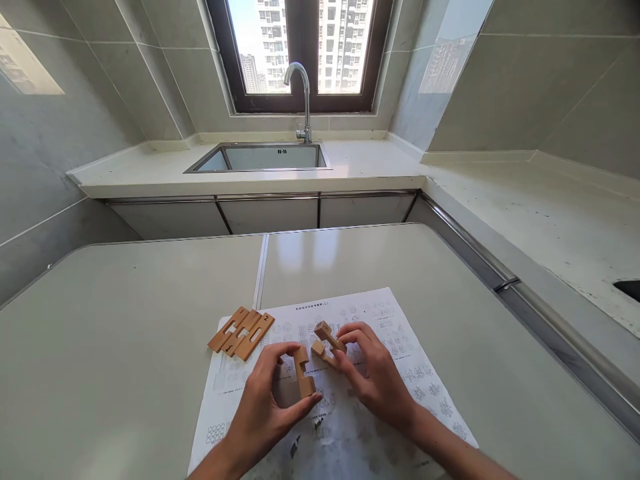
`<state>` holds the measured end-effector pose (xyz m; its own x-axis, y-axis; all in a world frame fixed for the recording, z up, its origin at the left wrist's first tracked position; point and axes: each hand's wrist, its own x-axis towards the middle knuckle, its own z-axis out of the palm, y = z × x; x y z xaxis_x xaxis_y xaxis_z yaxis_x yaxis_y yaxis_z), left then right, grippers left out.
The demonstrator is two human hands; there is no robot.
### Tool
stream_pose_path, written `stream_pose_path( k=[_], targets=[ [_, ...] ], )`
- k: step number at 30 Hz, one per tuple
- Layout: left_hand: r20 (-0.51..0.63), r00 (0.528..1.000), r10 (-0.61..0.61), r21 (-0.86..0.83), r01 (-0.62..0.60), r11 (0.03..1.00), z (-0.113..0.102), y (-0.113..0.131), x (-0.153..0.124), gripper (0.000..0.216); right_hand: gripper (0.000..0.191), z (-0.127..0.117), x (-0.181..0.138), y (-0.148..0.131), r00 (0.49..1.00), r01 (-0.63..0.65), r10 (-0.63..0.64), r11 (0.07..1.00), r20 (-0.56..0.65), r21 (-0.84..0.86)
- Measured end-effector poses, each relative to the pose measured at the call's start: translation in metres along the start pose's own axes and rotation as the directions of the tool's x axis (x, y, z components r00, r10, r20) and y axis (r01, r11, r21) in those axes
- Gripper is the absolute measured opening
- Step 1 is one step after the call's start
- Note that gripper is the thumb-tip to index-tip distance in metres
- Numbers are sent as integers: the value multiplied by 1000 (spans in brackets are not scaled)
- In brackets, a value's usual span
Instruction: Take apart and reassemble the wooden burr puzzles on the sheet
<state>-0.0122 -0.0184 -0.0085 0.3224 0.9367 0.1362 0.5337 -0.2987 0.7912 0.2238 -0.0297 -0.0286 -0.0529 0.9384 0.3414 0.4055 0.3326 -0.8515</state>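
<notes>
My left hand (pixel 265 407) pinches a notched wooden puzzle piece (pixel 303 372), holding it upright between thumb and fingers. My right hand (pixel 373 373) grips a second notched wooden piece (pixel 327 341), angled toward the first; the two pieces are close but apart. Both hands hover over a printed instruction sheet (pixel 400 333) lying on the pale table (pixel 125 333). Three more flat wooden pieces (pixel 241 333) lie side by side at the sheet's upper left corner, left of my left hand.
Beyond the table runs a white counter with a steel sink (pixel 260 159) and a curved tap (pixel 301 100) under a window. Another counter (pixel 550 220) runs along the right wall. Grey tiled walls enclose the room.
</notes>
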Motion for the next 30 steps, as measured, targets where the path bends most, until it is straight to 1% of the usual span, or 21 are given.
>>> stream_pose_path(
  k=[3,6,10,15,19,23,30],
  targets=[
    [-32,992,120,75,-118,990,4,-5,-1,56,5,-1,2,10,998,-58,54,994,-40,-97],
    [-45,983,176,148,-168,975,8,-11,-2,57,8,0,2,16,996,-78,71,982,-48,-171],
    [-28,984,174,188,-166,968,10,-14,-3,58,13,2,1,18,998,-63,59,976,-28,-210],
    [12,985,171,191,-170,967,9,-11,-2,59,17,2,-1,14,1000,-22,26,971,15,-237],
    [9,982,187,192,-186,964,9,-10,0,61,24,2,-3,10,996,44,-24,972,90,-231],
    [1,980,199,197,-196,961,9,-10,1,57,31,4,-4,7,986,101,-67,968,152,-229],
    [61,976,209,195,-217,957,9,-13,0,66,34,2,-4,3,966,184,-134,957,219,-223]
  ],
)
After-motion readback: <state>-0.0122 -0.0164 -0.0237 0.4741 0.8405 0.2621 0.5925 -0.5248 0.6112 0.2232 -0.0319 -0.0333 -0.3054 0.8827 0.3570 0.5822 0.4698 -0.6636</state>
